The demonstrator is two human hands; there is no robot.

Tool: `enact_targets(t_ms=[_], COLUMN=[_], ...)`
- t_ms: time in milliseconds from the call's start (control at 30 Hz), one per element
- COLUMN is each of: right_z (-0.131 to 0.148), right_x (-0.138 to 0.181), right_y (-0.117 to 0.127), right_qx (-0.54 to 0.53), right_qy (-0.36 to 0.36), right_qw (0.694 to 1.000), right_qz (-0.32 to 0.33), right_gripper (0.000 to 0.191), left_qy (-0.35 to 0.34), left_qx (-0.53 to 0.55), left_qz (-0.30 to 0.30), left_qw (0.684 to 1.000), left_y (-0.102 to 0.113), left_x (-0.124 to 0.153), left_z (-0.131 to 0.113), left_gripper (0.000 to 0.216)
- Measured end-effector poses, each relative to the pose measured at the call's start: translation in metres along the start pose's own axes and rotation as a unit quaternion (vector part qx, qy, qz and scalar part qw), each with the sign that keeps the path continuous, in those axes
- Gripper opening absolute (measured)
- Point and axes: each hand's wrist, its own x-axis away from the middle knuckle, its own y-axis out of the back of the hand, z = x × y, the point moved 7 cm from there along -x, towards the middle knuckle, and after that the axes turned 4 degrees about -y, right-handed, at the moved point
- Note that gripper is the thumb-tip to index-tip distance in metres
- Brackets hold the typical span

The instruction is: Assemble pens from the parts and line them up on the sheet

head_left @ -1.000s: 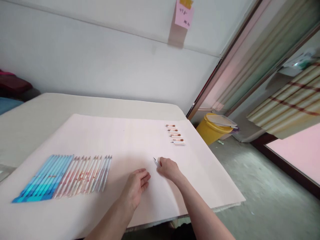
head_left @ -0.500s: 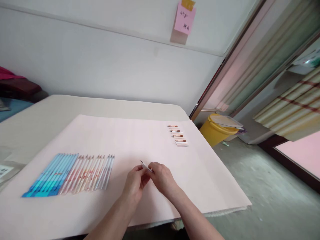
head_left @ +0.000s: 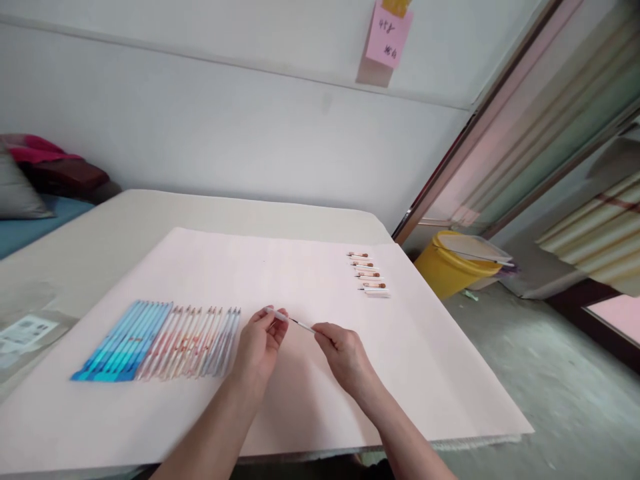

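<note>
Pinched in the fingers of my left hand (head_left: pixel 257 341) is a short white pen barrel (head_left: pixel 276 313). My right hand (head_left: pixel 345 350) is closed on the end of a thin white pen refill (head_left: pixel 305 327) with a dark section toward the barrel. The refill lines up with the barrel's right end; whether its tip is inside I cannot tell. To the left of my left hand lies a row of pens (head_left: pixel 187 341) in clear wrappers, beside several blue pens (head_left: pixel 125 339). Small pen parts (head_left: pixel 371 275), brown, white and dark-tipped, lie in rows at the far right of the table.
A pale pink sheet (head_left: pixel 430 373) covers much of the cream table (head_left: pixel 240 212). Clear plastic with a label (head_left: pixel 30 333) lies at the left edge. A pink note (head_left: pixel 386 37) hangs on the wall. Beyond the right edge stands a yellow bin (head_left: pixel 445 267).
My hands have moved apart. The right one has shifted right and now holds the thin refill, visible between the hands; the left one has gone slightly left and up with the barrel.
</note>
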Motion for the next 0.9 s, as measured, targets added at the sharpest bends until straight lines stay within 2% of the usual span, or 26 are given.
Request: enact_targets(t_ms=[267, 700, 800, 900], right_z=[0.002, 0.007, 0.009, 0.005], right_x=[-0.001, -0.002, -0.003, -0.002], right_y=[-0.005, -0.009, -0.012, -0.016], right_qx=[0.002, -0.008, -0.058, -0.188], right_qy=[0.002, 0.028, 0.031, -0.017], right_qw=[1.000, 0.999, 0.996, 0.978], right_qz=[0.006, -0.046, -0.061, -0.087], right_gripper=[0.025, 0.023, 0.020, 0.019], left_qy=[-0.011, -0.027, -0.017, 0.002], left_qx=[-0.016, -0.057, -0.063, -0.083], left_qz=[0.012, 0.057, 0.085, 0.143], left_qw=[1.000, 0.996, 0.994, 0.986], left_y=[0.001, -0.009, -0.017, -0.029], left_x=[-0.002, 0.007, 0.016, 0.032], left_z=[-0.003, 0.005, 0.011, 0.021], left_gripper=[0.009, 0.009, 0.010, 0.010])
